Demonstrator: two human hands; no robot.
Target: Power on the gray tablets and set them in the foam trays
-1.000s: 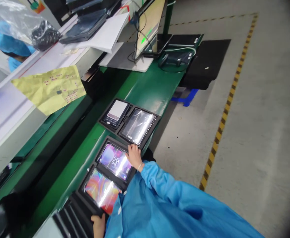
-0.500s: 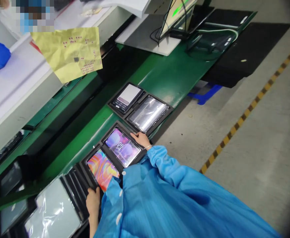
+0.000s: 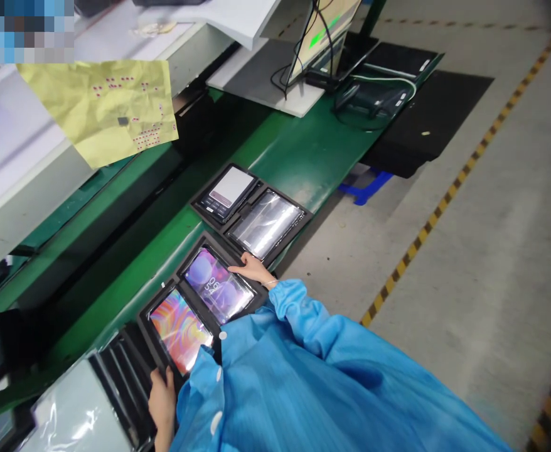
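Note:
A black tray [image 3: 162, 295] on the green conveyor holds two lit tablets, one with a purple screen [image 3: 212, 285] and one with a rainbow swirl screen [image 3: 179, 329]. My right hand [image 3: 253, 270], in a blue sleeve, lies at the purple tablet's far corner with its fingers stretched over the screen edge. My left hand [image 3: 162, 398] curls round the tray's near end beside the swirl tablet.
A second black tray [image 3: 251, 210] further along the belt [image 3: 304, 157] carries a small scale and a film-covered dark tablet. More trays and a wrapped panel [image 3: 75, 411] lie at lower left. A yellow sheet [image 3: 101, 110] hangs off the white shelf; a monitor [image 3: 325, 28] stands beyond.
My right hand has slid from the tray's edge onto the purple tablet's corner. My left hand stays at the tray's near end. The view has swung slightly.

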